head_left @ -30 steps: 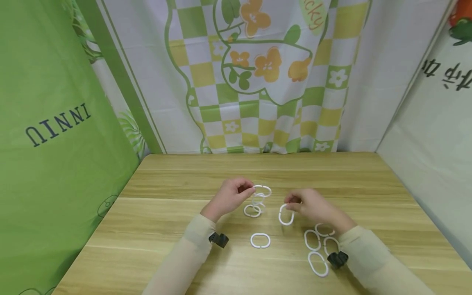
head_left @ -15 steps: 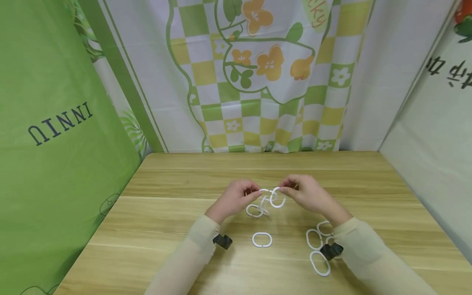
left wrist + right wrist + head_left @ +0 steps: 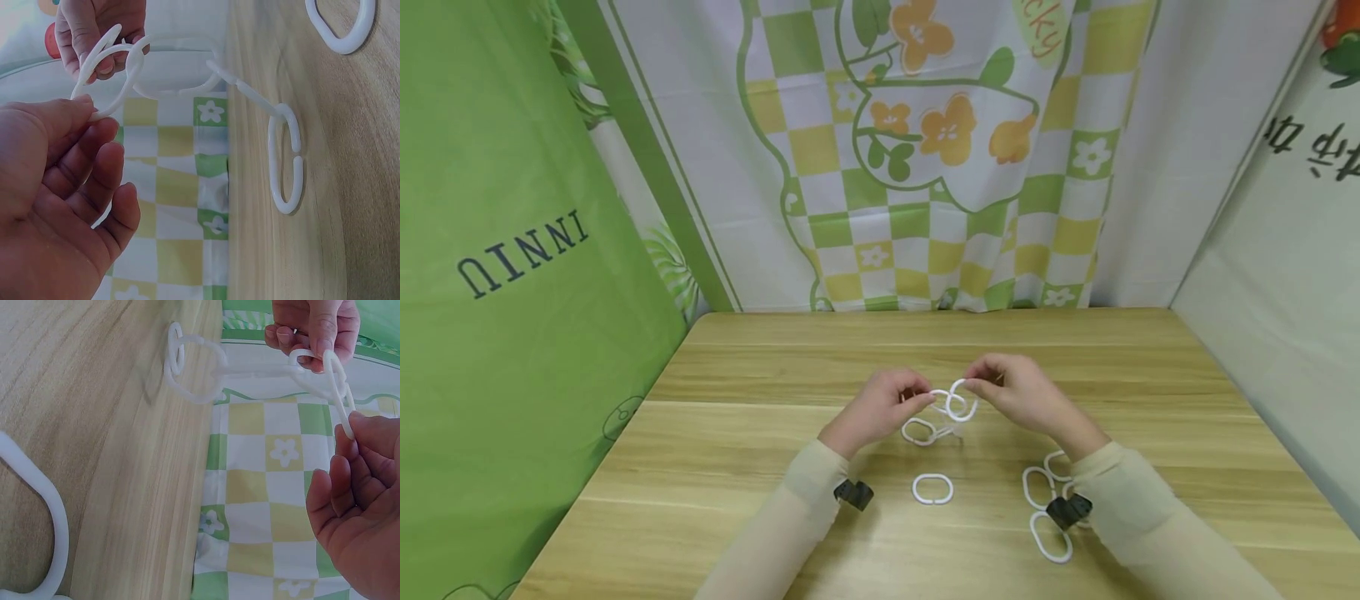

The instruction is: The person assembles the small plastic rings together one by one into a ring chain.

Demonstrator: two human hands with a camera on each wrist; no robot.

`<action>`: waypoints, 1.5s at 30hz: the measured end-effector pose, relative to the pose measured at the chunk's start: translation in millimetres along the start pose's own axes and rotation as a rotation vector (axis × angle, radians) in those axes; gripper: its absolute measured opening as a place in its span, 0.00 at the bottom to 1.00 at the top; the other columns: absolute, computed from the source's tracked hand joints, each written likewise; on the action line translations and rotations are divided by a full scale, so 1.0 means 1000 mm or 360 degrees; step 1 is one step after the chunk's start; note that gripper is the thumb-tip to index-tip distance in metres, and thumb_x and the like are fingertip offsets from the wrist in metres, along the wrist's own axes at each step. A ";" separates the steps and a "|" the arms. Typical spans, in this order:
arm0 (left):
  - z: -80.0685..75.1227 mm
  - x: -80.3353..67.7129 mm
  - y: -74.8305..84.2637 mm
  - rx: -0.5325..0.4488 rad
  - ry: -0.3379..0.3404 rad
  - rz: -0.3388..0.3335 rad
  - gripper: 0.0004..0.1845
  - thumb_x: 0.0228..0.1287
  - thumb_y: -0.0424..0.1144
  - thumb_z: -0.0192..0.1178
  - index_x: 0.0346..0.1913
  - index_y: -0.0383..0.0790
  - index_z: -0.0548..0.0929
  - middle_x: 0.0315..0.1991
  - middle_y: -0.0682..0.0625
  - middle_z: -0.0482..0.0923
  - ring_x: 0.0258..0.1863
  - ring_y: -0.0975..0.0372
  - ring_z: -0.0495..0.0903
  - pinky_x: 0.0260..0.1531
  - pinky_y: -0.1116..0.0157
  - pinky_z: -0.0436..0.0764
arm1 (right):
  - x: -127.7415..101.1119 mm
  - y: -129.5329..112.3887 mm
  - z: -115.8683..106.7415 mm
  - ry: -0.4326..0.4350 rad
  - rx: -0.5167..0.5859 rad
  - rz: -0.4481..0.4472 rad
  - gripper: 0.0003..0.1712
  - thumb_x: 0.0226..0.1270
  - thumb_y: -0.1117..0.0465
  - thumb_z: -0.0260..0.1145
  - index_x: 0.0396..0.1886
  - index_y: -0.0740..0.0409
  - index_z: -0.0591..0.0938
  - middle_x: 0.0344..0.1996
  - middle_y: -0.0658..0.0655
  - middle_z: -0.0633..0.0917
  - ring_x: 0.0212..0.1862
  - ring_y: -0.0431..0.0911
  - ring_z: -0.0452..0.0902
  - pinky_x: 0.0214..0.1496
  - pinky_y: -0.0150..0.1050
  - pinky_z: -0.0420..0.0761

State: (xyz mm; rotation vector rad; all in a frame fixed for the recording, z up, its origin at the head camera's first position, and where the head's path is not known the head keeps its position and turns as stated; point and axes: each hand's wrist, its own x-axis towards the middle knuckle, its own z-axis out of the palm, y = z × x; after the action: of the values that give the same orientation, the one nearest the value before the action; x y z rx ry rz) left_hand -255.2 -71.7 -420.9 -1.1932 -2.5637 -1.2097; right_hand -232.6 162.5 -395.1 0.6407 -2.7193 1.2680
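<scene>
My left hand (image 3: 880,408) pinches a white plastic chain link (image 3: 120,102) between thumb and forefinger. From that link hangs a short chain; one linked piece (image 3: 156,92) spans sideways in the left wrist view, and the end link (image 3: 273,162) lies on the tabletop. Opposite, my right hand (image 3: 1018,396) holds another white oval link (image 3: 335,394) by its edge, thumb against fingers. The two held links cross each other between the hands, just above the table. Each link has a small gap in its side.
A single loose link (image 3: 932,476) lies on the wooden table (image 3: 775,350) in front of the hands. Several more links (image 3: 1057,559) lie under the right forearm. A patterned curtain (image 3: 820,150) hangs behind the table, with cloth sheets at both sides.
The right hand has moved left and up with its link, bringing it against the link in the left hand. The left hand has shifted slightly right, and the chain below has swung.
</scene>
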 end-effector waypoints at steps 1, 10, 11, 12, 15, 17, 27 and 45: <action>0.000 0.000 0.000 0.0012 0.0000 0.0000 0.06 0.62 0.41 0.58 0.35 0.43 0.82 0.27 0.60 0.74 0.24 0.69 0.71 0.22 0.71 0.72 | 0.000 0.000 0.000 -0.0008 0.0002 0.0008 0.04 0.60 0.57 0.65 0.32 0.51 0.81 0.25 0.48 0.80 0.28 0.43 0.73 0.28 0.37 0.75; 0.000 -0.001 0.003 -0.0006 0.0007 -0.0001 0.05 0.63 0.41 0.58 0.35 0.44 0.82 0.27 0.60 0.74 0.24 0.68 0.71 0.23 0.71 0.72 | 0.000 -0.003 0.002 -0.0038 0.0004 0.0052 0.05 0.60 0.57 0.64 0.32 0.52 0.81 0.26 0.53 0.80 0.27 0.44 0.72 0.26 0.36 0.73; 0.000 -0.001 0.003 -0.0010 0.0008 0.0002 0.06 0.63 0.42 0.58 0.35 0.45 0.81 0.27 0.60 0.74 0.24 0.67 0.71 0.22 0.71 0.72 | -0.001 -0.003 0.002 -0.0042 0.0003 0.0057 0.05 0.61 0.57 0.64 0.33 0.53 0.81 0.27 0.54 0.80 0.27 0.44 0.71 0.26 0.36 0.73; 0.000 -0.001 0.003 -0.0019 0.0009 0.0000 0.06 0.63 0.42 0.58 0.35 0.45 0.82 0.27 0.60 0.74 0.23 0.67 0.71 0.22 0.71 0.72 | -0.001 -0.004 0.002 -0.0042 0.0002 0.0064 0.05 0.61 0.57 0.64 0.33 0.53 0.80 0.27 0.55 0.80 0.27 0.44 0.71 0.26 0.36 0.73; 0.000 -0.001 0.002 -0.0072 0.0000 -0.0020 0.05 0.62 0.43 0.59 0.35 0.47 0.82 0.26 0.60 0.75 0.23 0.67 0.72 0.22 0.70 0.73 | 0.000 -0.004 0.003 -0.0024 0.0010 0.0073 0.07 0.62 0.57 0.63 0.35 0.55 0.80 0.26 0.54 0.80 0.26 0.44 0.71 0.25 0.36 0.73; 0.001 -0.001 0.001 -0.0109 -0.0012 -0.0036 0.05 0.61 0.44 0.59 0.35 0.48 0.81 0.26 0.60 0.75 0.23 0.67 0.72 0.22 0.70 0.74 | 0.000 -0.004 0.003 0.0012 0.0018 0.0068 0.07 0.62 0.57 0.63 0.35 0.56 0.80 0.25 0.54 0.80 0.26 0.44 0.71 0.24 0.37 0.73; 0.006 0.000 0.004 -0.0187 -0.0015 -0.0106 0.08 0.62 0.49 0.58 0.35 0.50 0.82 0.27 0.60 0.77 0.24 0.67 0.74 0.24 0.70 0.75 | 0.000 -0.005 0.005 0.0174 0.0107 0.0051 0.07 0.61 0.56 0.64 0.34 0.53 0.80 0.24 0.52 0.79 0.26 0.44 0.72 0.24 0.36 0.73; 0.007 0.002 -0.001 -0.0282 0.0155 -0.0324 0.07 0.63 0.44 0.58 0.35 0.45 0.81 0.28 0.56 0.78 0.26 0.65 0.74 0.24 0.68 0.74 | -0.007 0.006 0.001 0.0139 0.0310 0.0105 0.09 0.62 0.56 0.63 0.35 0.57 0.78 0.25 0.55 0.80 0.28 0.48 0.76 0.28 0.39 0.77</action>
State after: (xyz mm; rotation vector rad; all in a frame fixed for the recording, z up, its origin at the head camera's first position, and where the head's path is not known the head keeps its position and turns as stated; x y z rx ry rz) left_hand -255.4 -66.5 -425.6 -0.8903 -2.6015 -1.5241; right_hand -228.6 167.7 -401.6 0.5011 -2.5879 1.5519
